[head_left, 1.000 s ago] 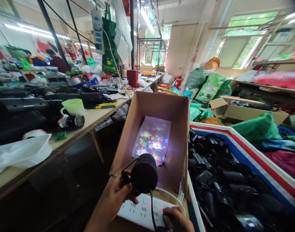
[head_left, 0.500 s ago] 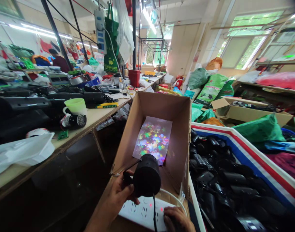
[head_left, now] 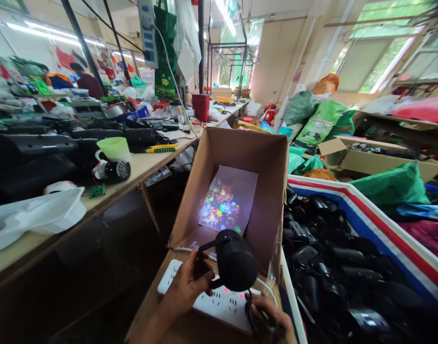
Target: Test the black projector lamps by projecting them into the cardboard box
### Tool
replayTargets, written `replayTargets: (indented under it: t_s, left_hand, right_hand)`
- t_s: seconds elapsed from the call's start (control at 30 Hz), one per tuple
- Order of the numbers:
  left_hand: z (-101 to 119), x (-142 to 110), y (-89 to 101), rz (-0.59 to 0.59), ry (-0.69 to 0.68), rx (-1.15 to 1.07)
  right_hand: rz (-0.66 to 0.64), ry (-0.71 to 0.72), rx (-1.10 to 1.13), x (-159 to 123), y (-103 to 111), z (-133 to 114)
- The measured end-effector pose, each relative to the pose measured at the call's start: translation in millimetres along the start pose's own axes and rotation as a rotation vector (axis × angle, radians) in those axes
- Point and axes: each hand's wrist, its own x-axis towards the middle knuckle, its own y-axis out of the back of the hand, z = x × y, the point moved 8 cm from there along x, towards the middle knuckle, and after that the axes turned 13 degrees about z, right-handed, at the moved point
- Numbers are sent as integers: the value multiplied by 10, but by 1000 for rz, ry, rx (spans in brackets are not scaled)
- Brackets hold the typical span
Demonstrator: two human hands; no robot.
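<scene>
A black cylindrical projector light [head_left: 236, 263] hangs tilted over the near edge of an open cardboard box. My left hand [head_left: 188, 284] is closed round its bracket. Coloured spots of light fall on a white sheet of paper [head_left: 236, 191] inside the box. Below the light lies a white power strip [head_left: 228, 313] with red indicator lamps. My right hand [head_left: 271, 313] is at the strip's right end, its fingers closed on the light's black cord [head_left: 249, 313]; whether a plug is in the fingers cannot be made out.
The cardboard box [head_left: 195, 196] stands between a wooden workbench [head_left: 133, 184] on the left and a striped bin [head_left: 369, 205] of black housings on the right. The bench bears a green cup [head_left: 114, 149], a yellow-handled cutter [head_left: 161, 148] and a white tray [head_left: 57, 210].
The light has moved right and tilted, and its bracket shows more. The coloured spots have shifted left on the paper. My right hand now has the cord between its fingers.
</scene>
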Motion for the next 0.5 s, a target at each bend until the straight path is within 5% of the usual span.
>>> replayTargets:
  t_s: [0.33,0.5]
  left_hand:
    - [-303,-16,-132,-35,96,-139]
    - [-447,-65,-191,-34,199,-225]
  right_hand:
    - [-92,-82,41,-1,93,40]
    - [-39,-21,25,-36,77,-112]
